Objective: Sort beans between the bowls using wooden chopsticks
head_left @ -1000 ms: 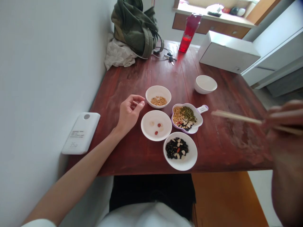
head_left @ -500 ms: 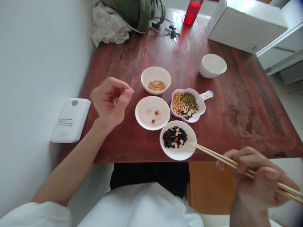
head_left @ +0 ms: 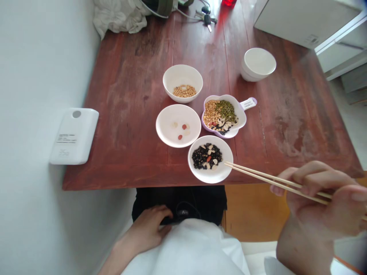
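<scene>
My right hand [head_left: 323,194] grips a pair of wooden chopsticks [head_left: 269,178]. Their tips hover at the right rim of a white bowl [head_left: 225,173] with black beans [head_left: 197,156], pale seeds and a red peanut in it. Down on my lap, against the dark trousers [head_left: 197,194], rests my left hand [head_left: 151,225], fingers loosely out and holding nothing. A white dish [head_left: 163,131] with two red peanuts and some pale pieces sits beside the bean bowl. Just behind is a flower-shaped, purple-rimmed scoop [head_left: 241,124] of mixed beans and seeds.
A white bowl [head_left: 183,72] with soybeans [head_left: 184,91] stands behind the dish. Another white bowl [head_left: 259,63] is at the back right, near a white box [head_left: 289,23]. Keys [head_left: 207,19] and cloth [head_left: 120,17] lie at the back; a white power bank [head_left: 76,135] is at left.
My left hand has dropped from above the table to my lap. The chopstick tips have parted slightly near the bean bowl's rim. The view has tilted downward.
</scene>
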Action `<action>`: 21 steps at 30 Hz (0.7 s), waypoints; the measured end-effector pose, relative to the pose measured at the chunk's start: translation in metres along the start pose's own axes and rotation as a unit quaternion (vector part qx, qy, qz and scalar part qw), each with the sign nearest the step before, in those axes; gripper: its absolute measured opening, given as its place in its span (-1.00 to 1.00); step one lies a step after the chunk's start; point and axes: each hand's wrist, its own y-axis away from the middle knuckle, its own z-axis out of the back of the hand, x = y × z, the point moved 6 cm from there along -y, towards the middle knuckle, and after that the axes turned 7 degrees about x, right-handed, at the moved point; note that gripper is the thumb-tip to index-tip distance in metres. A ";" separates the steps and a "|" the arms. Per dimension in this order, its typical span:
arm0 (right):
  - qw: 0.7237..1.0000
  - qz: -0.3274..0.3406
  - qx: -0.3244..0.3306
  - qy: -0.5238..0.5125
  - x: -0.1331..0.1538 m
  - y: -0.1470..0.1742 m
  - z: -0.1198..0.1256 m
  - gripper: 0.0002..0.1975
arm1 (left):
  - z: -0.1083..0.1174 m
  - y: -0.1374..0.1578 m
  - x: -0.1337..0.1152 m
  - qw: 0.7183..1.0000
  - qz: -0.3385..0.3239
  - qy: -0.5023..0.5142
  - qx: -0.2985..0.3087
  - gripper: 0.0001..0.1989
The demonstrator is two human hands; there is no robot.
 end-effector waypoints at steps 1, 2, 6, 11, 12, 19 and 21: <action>1.000 0.005 0.013 -0.007 -0.001 0.000 -0.001 -0.48 | -0.001 0.001 0.003 1.000 0.000 0.008 0.014 -0.73; 1.000 0.009 0.024 -0.014 -0.003 -0.001 0.000 -0.49 | -0.002 0.002 0.004 0.999 -0.006 0.017 0.028 -0.79; 0.998 0.004 0.055 -0.031 -0.011 -0.001 0.005 -0.46 | -0.008 0.008 -0.001 0.996 -0.025 0.062 0.060 -0.74; 0.995 0.013 0.085 -0.043 -0.014 0.000 0.003 -0.46 | 0.016 0.017 -0.029 0.966 -0.086 0.242 0.039 -0.49; 0.994 0.018 0.093 -0.049 -0.014 -0.001 0.002 -0.47 | 0.022 0.021 -0.037 0.935 -0.114 0.333 0.043 -0.47; 0.987 0.011 0.148 -0.066 -0.009 -0.004 -0.010 -0.51 | 0.027 0.025 -0.076 0.838 -0.276 0.419 0.212 -0.32; 0.988 0.004 0.141 -0.059 -0.008 -0.003 -0.012 -0.53 | 0.018 0.006 -0.052 0.931 -0.214 0.211 0.207 -0.26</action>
